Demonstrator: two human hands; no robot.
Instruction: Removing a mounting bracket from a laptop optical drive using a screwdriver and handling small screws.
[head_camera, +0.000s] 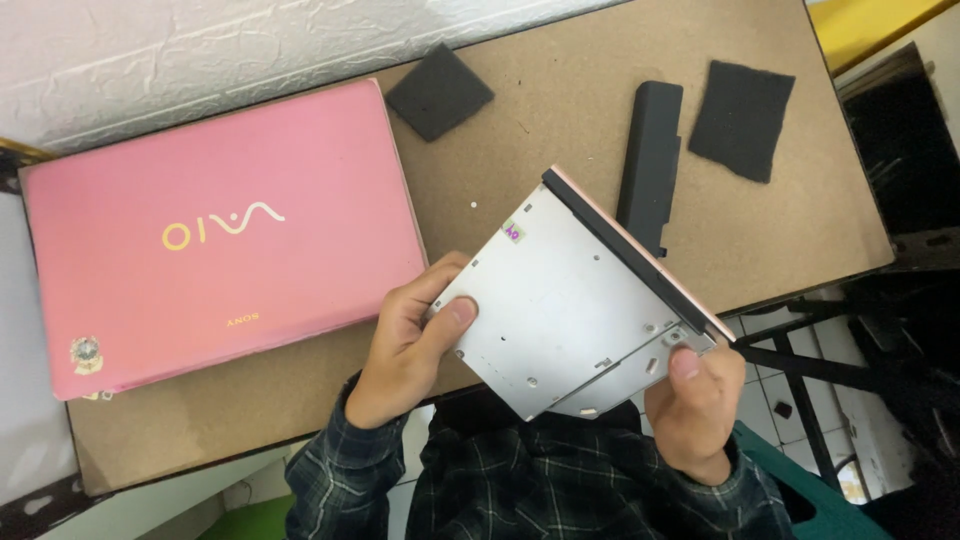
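Both my hands hold a flat silver optical disc drive (560, 300) with a black and pink front strip, raised above the near edge of the brown table (560, 110). My left hand (405, 345) grips its left corner, thumb on top. My right hand (690, 400) pinches its lower right corner near the front strip. A closed pink laptop (220, 235) lies on the table to the left of the drive.
A long black battery pack (650, 165) lies beyond the drive. Two dark foam squares (438, 92) (742, 118) rest on the far side of the table. A white wall runs along the far edge; tiled floor and dark metal frames are at right.
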